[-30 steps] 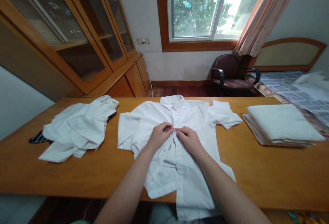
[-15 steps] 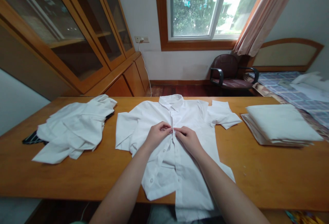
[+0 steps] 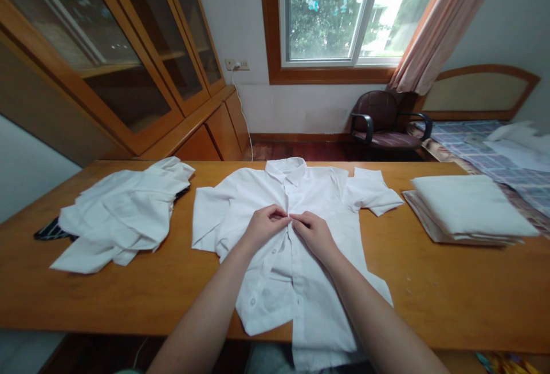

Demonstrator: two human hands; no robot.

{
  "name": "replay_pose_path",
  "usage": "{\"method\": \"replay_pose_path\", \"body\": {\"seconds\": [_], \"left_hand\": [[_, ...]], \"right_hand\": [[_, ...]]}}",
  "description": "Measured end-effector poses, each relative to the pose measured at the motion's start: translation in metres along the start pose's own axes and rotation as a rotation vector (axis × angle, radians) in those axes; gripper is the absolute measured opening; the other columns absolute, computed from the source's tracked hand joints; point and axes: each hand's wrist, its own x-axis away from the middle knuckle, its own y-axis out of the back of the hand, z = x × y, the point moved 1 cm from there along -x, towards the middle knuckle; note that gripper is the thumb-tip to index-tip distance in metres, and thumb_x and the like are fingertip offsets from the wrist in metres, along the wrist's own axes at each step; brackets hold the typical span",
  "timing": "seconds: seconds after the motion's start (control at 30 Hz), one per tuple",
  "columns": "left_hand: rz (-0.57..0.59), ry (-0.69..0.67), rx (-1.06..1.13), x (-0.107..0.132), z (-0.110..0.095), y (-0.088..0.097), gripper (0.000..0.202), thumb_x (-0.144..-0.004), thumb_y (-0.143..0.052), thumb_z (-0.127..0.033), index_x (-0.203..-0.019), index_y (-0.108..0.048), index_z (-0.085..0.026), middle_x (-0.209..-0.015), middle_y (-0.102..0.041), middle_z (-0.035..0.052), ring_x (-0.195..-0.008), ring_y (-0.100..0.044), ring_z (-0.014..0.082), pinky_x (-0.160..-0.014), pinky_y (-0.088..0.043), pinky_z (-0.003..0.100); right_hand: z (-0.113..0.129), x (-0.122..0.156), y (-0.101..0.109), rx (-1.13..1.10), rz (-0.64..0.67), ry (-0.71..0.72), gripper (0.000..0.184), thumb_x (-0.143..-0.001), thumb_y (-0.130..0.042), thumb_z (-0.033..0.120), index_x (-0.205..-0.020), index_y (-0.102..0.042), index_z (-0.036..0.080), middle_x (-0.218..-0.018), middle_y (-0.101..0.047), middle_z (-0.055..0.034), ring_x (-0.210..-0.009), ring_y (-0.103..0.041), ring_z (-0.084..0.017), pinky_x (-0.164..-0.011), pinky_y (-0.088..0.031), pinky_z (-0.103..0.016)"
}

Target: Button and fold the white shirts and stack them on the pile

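A white short-sleeved shirt (image 3: 318,196) lies face up on the wooden table (image 3: 451,294), collar away from me, its lower front partly open. My left hand (image 3: 261,228) pinches the left edge of the button placket at chest height. My right hand (image 3: 313,232) pinches the facing edge, and the fingertips of both hands meet at the shirt's middle. Both hands are closed on the fabric.
A crumpled heap of white garments (image 3: 120,213) lies at the left, over a dark striped cloth (image 3: 49,231). A stack of folded white cloth (image 3: 468,208) sits at the right. Beyond the table are a glass-fronted cabinet (image 3: 129,53), a dark armchair (image 3: 387,125) and a bed (image 3: 507,150).
My hands stay pinched at the same place on the placket; the fingertips have drawn slightly closer together. The view has shifted a little.
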Motion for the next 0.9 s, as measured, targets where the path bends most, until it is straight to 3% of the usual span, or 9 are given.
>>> {"method": "replay_pose_path", "body": {"seconds": [0.4, 0.9], "left_hand": [[-0.027, -0.056, -0.103, -0.0019, -0.0002, -0.0016, 0.015, -0.079, -0.067, -0.032, -0.076, -0.069, -0.018, -0.076, -0.071, 0.0020, -0.072, -0.066, 0.0167, -0.068, -0.051, 0.025], [0.000, 0.024, -0.011, -0.0025, 0.0022, -0.0019, 0.013, -0.077, -0.066, -0.030, -0.076, -0.067, -0.017, -0.074, -0.068, 0.0012, -0.072, -0.063, 0.0158, -0.069, -0.049, 0.024]], "right_hand": [[-0.0009, 0.0006, -0.0009, 0.019, 0.009, 0.018, 0.028, -0.088, -0.056, 0.020, -0.105, -0.077, 0.025, -0.078, -0.065, -0.0014, -0.079, -0.062, -0.017, -0.075, -0.045, -0.027], [-0.0013, 0.0007, -0.0010, 0.011, -0.024, 0.020, 0.026, -0.087, -0.056, 0.021, -0.102, -0.077, 0.024, -0.086, -0.071, -0.0032, -0.085, -0.065, -0.018, -0.080, -0.048, -0.030]]}}
